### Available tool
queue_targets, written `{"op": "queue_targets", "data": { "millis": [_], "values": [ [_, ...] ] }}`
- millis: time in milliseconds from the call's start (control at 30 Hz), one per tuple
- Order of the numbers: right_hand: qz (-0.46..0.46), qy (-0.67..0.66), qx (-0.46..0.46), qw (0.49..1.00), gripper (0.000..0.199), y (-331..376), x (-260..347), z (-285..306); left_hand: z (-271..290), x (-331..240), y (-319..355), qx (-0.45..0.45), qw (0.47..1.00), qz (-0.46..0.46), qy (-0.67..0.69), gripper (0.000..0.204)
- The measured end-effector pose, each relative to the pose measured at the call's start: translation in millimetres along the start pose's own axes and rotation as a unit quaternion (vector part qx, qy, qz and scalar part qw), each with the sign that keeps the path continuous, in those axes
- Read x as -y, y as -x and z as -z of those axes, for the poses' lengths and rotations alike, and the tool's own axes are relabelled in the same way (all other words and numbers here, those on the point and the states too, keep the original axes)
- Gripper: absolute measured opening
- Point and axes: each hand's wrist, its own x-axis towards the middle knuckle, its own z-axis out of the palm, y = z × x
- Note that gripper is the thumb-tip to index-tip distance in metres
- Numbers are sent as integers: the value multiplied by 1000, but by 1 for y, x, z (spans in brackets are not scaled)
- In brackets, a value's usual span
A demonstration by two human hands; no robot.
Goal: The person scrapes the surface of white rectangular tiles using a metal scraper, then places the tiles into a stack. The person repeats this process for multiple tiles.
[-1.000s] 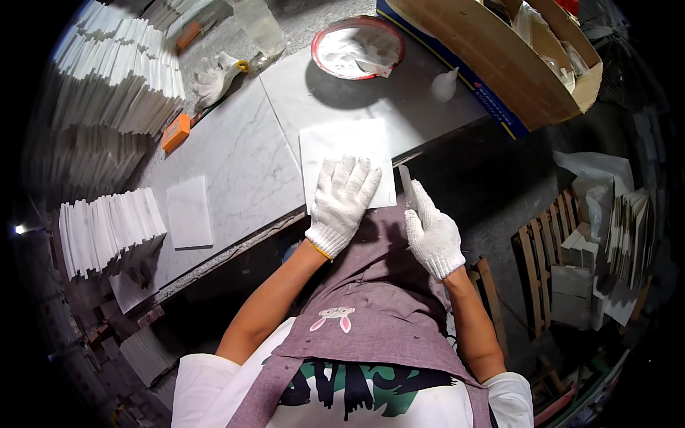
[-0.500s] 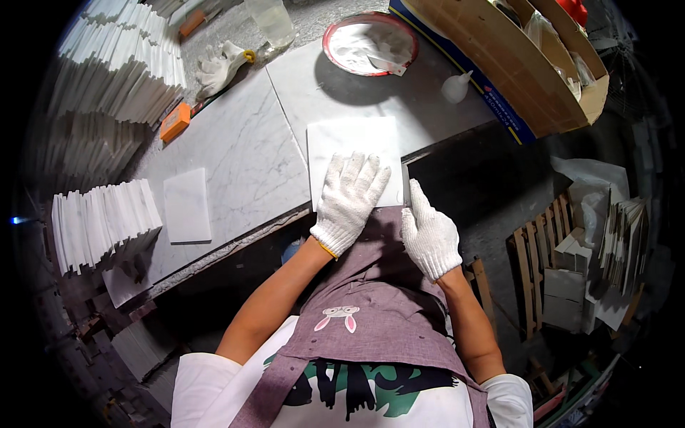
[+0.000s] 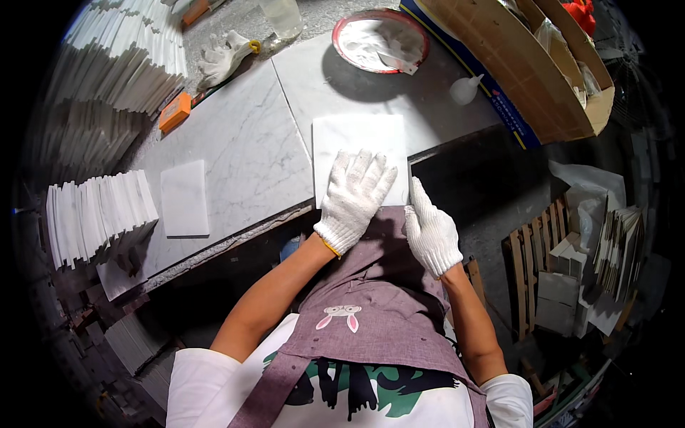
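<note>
A square white marble tile (image 3: 359, 135) lies at the front edge of the marble-topped table. My left hand (image 3: 357, 184), in a white knit glove with a yellow cuff edge, rests flat on the tile's near half, fingers spread. Beside the tile's right edge is my right hand (image 3: 431, 232), gloved too. Its fingers are closed together, one pointing along that edge; whatever they may hold is hidden. Left of my hands, another white tile (image 3: 184, 200) lies flat near a row of upright tiles (image 3: 103, 217).
A red-rimmed bowl (image 3: 416, 23) of white paste with a scraper (image 3: 397, 63) stands at the back. Near it are a white squeeze bottle (image 3: 466, 89) and a cardboard box (image 3: 531, 78). An orange box (image 3: 175, 113), spare glove (image 3: 222, 58) and tall tile stacks (image 3: 121, 57) are left.
The view has shifted slightly, so the table and its things sit a little differently. Both hands keep nearly the same pose around the tile.
</note>
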Motion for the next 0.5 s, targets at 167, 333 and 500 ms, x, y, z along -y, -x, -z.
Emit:
{"op": "queue_targets", "data": {
  "millis": [167, 333, 500],
  "values": [
    [-20, -69, 10, 997, 55, -2, -5, -5, -2, 0, -1, -7, 1000, 1, -2, 46],
    [-44, -73, 23, 996, 56, 6, 1, 0, -4, 1, 2, 14, 1000, 8, -4, 46],
    [-13, -45, 3, 999, 56, 6, -2, -3, -4, -1, 1, 4, 1000, 3, -13, 46]
  ]
}}
